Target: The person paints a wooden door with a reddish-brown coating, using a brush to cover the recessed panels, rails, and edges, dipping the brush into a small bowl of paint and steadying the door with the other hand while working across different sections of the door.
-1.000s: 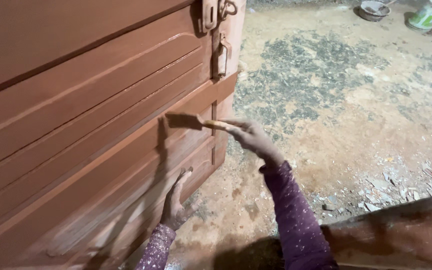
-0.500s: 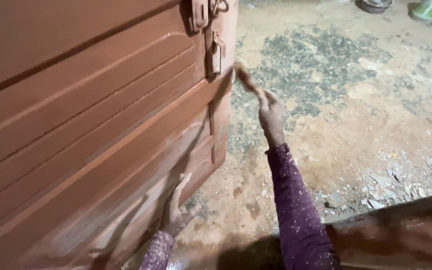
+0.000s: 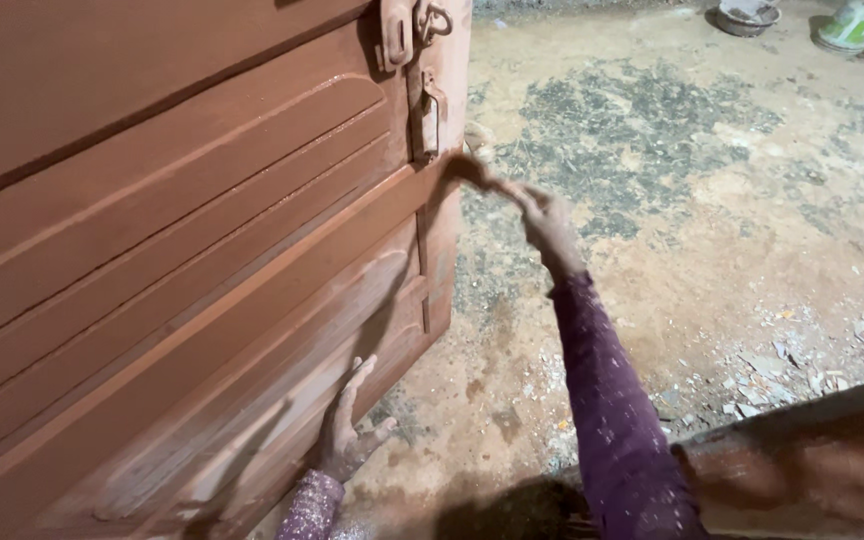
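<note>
- Since a second ago the right hand [image 3: 549,218] has swung the paintbrush [image 3: 472,172] away from the face of the lower door panel, out to the door's right edge; half a second ago the brush was lifted just off that edge, and now its tip is back against it.
- The right hand is closed around the brush handle, arm stretched forward in a purple speckled sleeve [image 3: 607,400].
- The brush is blurred by motion; its bristle end meets the edge of the door [image 3: 182,250] just below the metal latch [image 3: 430,112], at the level of the rail between the upper and lower panels.
- The left hand [image 3: 350,428] lies flat on the lower part of the door, fingers spread and pointing up, holding nothing. It has stayed in the same place through all the frames.
- The door is reddish brown, with raised mouldings running across it; a paler, streaky patch shows on the lower panel between the two hands.
- A second metal fitting, a hasp [image 3: 407,28], sits at the top right corner of the door.
- The floor [image 3: 712,230] to the right is rough concrete, dusted with tan powder and scattered with pale chips.
- At the far top right stand a dark bowl [image 3: 746,14] and a white and green tub [image 3: 856,24], well apart from the hands.
</note>
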`<state>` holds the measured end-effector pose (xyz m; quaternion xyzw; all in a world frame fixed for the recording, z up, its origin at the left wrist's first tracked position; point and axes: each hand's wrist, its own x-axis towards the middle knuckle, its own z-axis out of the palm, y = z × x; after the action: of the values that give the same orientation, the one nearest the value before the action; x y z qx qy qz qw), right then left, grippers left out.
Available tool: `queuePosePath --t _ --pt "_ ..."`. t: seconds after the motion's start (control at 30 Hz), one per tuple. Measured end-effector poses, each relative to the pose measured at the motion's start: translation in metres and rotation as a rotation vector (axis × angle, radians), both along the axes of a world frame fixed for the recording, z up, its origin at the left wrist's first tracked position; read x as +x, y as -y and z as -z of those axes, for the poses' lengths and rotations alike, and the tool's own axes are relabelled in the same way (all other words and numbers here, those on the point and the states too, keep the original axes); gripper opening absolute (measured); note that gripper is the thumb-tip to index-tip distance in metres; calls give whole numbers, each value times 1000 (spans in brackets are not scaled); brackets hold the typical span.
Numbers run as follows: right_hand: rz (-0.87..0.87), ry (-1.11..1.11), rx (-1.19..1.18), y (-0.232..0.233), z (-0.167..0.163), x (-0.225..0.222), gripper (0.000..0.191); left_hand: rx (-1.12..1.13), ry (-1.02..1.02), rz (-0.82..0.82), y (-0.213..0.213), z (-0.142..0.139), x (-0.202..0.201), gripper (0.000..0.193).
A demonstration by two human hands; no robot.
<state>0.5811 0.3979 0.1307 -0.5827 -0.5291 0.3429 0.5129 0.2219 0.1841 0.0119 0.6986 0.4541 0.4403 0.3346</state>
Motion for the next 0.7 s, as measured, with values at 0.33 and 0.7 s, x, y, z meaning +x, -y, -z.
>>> queuePosePath --t 0.33,0.7 --pt "-662 71 1 17 -4 7 33 33 -28 -44 7 -5 -7 89" --pt "-111 304 386 -10 5 -3 37 -4 -1 -24 8 -10 -1 89"
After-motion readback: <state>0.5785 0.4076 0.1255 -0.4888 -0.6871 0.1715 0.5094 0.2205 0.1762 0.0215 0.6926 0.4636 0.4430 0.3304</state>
